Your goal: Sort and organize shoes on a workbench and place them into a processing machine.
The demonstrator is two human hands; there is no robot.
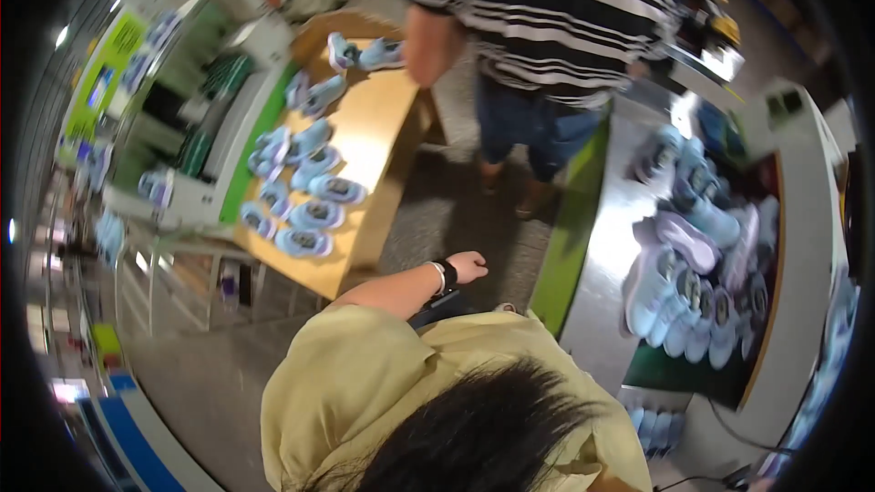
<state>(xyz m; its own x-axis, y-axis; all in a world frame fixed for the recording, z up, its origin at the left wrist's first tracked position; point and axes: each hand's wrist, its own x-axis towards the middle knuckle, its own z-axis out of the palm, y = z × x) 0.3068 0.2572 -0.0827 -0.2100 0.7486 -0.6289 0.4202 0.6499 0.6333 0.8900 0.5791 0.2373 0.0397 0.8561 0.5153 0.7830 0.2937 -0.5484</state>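
Note:
My left hand (pixel 468 266) is held out in front of my body, above the grey floor. Its fingers are curled into a loose fist, and nothing shows in them. A black watch and a white band (pixel 445 275) are round that wrist. To the left of the hand is a wooden table (pixel 378 210) bearing several light blue and lavender sneakers (pixel 316 214). My right hand is out of view; only a bit of skin shows beside my yellow shirt at the lower edge. On the right, more sneakers (pixel 697 310) lie heaped on a metal-topped bench (pixel 606 246).
Ahead, a person in a striped shirt (pixel 556 27) and blue shorts stands in the aisle between table and bench, back to me. A green and white machine (pixel 260 96) borders the table's left. A cable (pixel 743 437) loops at the lower right, near more shoes below the bench.

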